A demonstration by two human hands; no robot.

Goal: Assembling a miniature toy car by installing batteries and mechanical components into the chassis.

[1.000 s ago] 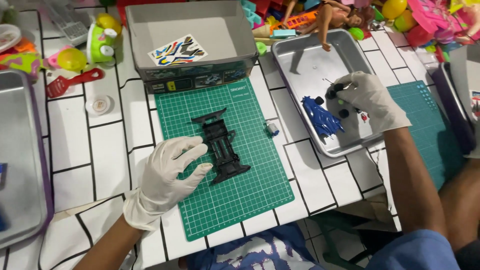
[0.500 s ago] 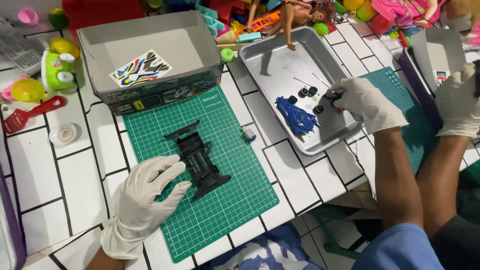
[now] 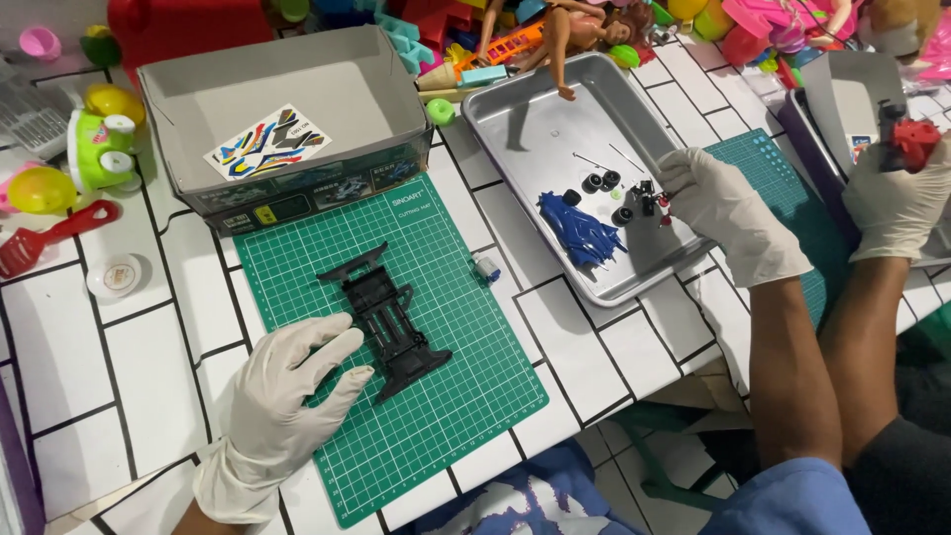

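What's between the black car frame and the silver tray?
In the head view, a small blue-and-white part lies between black car frame and silver tray, on the mat's edge.

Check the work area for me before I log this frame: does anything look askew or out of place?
One thing: a small blue-and-silver part lies loose on the white tiled table, between the green cutting mat and the metal tray holding the other parts. The black chassis sits diagonally on the mat.
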